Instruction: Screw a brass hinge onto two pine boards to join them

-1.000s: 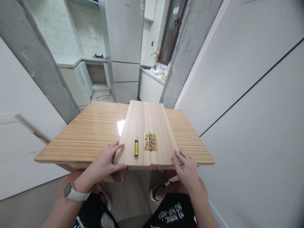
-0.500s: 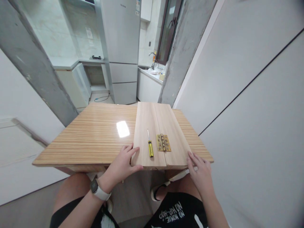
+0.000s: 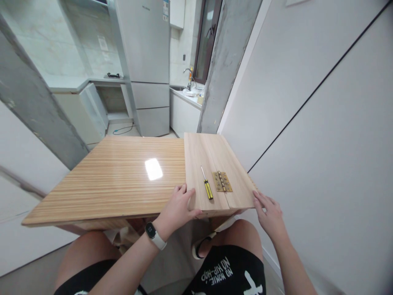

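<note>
Two pale wooden boards (image 3: pixel 199 151) lie side by side on the table, a seam running between them. A brass hinge (image 3: pixel 222 181) rests across the seam near the front end, with screws visible in or on its leaves. To its left lies a screwdriver (image 3: pixel 206 184) with a yellow and black handle, tip pointing away from me. My left hand (image 3: pixel 178 207), a watch on its wrist, grips the left board's near-left corner, thumb along the front edge. At the near-right corner, my right hand (image 3: pixel 270 213) holds the right board's edge; its thumb is partly below the top.
The table (image 3: pixel 123 180) has a glossy striped wood top. A white panelled wall (image 3: pixel 322 164) stands close on the right. Beyond the table are a fridge (image 3: pixel 150 61), a sink counter (image 3: pixel 186 108) and a concrete pillar (image 3: pixel 225 61). My knees are under the front edge.
Both hands and the boards have shifted right across the table, carrying the hinge and screwdriver along. The boards now reach the table's right side. The camera view has turned slightly.
</note>
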A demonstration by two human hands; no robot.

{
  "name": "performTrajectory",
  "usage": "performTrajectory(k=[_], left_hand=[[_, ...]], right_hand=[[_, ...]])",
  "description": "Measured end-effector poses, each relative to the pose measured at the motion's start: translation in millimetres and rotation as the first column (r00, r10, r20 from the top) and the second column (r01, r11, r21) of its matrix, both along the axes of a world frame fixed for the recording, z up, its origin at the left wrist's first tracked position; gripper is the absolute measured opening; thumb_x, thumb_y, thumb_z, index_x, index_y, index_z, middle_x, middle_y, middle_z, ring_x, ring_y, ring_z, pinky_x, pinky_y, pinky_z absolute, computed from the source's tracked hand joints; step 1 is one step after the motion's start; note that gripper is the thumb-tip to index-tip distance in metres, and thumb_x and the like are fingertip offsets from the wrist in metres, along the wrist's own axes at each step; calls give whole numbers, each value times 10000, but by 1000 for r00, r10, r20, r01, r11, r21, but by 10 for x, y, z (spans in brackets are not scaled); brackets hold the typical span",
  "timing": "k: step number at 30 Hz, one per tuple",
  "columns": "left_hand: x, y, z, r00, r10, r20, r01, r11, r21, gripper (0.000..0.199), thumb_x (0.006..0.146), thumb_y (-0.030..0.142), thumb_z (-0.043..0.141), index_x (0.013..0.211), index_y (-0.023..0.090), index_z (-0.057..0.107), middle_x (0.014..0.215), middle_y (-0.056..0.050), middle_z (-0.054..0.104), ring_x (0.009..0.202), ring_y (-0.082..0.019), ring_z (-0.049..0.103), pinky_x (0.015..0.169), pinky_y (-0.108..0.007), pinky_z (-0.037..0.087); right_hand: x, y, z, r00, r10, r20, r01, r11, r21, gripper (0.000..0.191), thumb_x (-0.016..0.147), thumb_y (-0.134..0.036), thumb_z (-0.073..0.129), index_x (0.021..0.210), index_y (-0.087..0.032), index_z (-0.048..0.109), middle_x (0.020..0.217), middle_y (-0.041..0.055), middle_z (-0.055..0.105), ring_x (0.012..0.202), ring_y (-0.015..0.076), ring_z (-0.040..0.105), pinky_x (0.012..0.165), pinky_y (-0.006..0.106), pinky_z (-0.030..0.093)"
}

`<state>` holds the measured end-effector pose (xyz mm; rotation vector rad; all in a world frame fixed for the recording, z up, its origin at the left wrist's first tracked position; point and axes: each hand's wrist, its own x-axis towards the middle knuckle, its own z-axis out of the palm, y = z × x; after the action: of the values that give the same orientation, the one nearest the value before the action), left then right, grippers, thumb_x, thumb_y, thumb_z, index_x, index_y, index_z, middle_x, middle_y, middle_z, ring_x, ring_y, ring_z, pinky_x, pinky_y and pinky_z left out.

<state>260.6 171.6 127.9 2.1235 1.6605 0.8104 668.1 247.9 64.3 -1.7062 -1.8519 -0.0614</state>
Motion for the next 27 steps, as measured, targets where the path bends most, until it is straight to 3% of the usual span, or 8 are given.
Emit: performTrajectory(k=[5, 10, 20, 27], left_hand=[[141, 62, -39, 1000, -1, 10, 1, 1000, 24, 648, 793, 559, 855, 1308, 206, 681, 1333, -180, 605, 1310, -402, 483, 1107, -557, 484], [177, 67, -42, 1000, -1, 20, 1, 1000, 27, 629, 798, 540, 856, 1307, 218, 672, 1318, -167, 603, 1291, -390, 489, 1100, -546, 480], [260, 127, -6, 1000, -15, 10, 15, 1000, 19, 650, 797, 577, 848, 1302, 203, 681, 1334, -184, 603, 1330, -402, 473, 1115, -536, 467], [245, 122, -18, 1000, -14, 3, 14, 1000, 24, 690, 813, 635, 806, 1349, 224, 663, 1419, -202, 583, 1392, -438, 448, 1132, -574, 450]], right_hand=[[154, 88, -35, 998, 30, -51, -33, 998, -62, 539, 1056, -552, 433, 1409, -247, 703, 1453, 131, 682, 1356, 309, 591, 1144, 537, 455], [177, 125, -52, 990, 96, -102, -99, 995, -22, 553, 1053, -542, 433, 1395, -200, 701, 1441, 150, 688, 1379, 304, 595, 1186, 534, 440], [256, 167, -63, 991, 33, -131, -43, 996, -74, 589, 1050, -561, 409, 1430, -200, 680, 1494, 151, 646, 1401, 308, 575, 1213, 528, 422], [253, 177, 57, 980, 73, -186, -94, 990, -105, 603, 1011, -597, 473, 1395, -189, 697, 1470, 158, 664, 1390, 323, 588, 1207, 539, 424]])
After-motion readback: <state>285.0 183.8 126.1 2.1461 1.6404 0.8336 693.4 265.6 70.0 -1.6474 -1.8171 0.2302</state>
